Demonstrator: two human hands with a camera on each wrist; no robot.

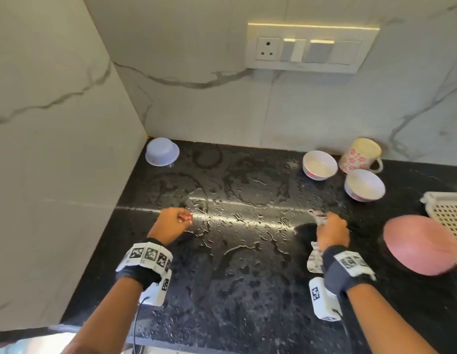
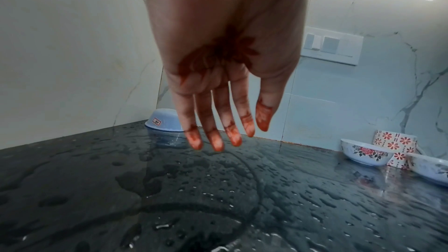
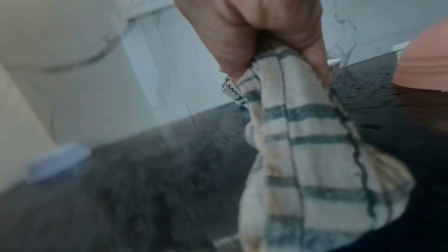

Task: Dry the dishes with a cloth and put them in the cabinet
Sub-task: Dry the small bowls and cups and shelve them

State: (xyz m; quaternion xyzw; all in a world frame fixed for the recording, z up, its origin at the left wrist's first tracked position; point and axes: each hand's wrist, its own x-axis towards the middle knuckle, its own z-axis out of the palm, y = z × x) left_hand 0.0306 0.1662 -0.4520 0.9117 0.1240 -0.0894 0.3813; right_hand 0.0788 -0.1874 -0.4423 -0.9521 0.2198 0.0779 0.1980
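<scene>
My right hand (image 1: 330, 229) grips a bunched checked cloth (image 3: 303, 141) above the wet black counter (image 1: 235, 264); the cloth hangs down below my fist. My left hand (image 1: 175, 222) hovers over the counter with fingers (image 2: 215, 137) straight and relaxed, holding nothing. A pale blue bowl (image 1: 162, 152) lies upside down in the far left corner. Two white floral bowls (image 1: 320, 164) (image 1: 364, 184) stand upright at the far right, in front of a floral mug (image 1: 362, 155). A pink bowl (image 1: 421, 245), tipped over, lies to the right of my right hand.
A white perforated plastic basket (image 1: 449, 218) sits at the right edge behind the pink bowl. Marble walls close the left side and back; a switch panel (image 1: 309, 47) is on the back wall. Water drops and puddles cover the counter.
</scene>
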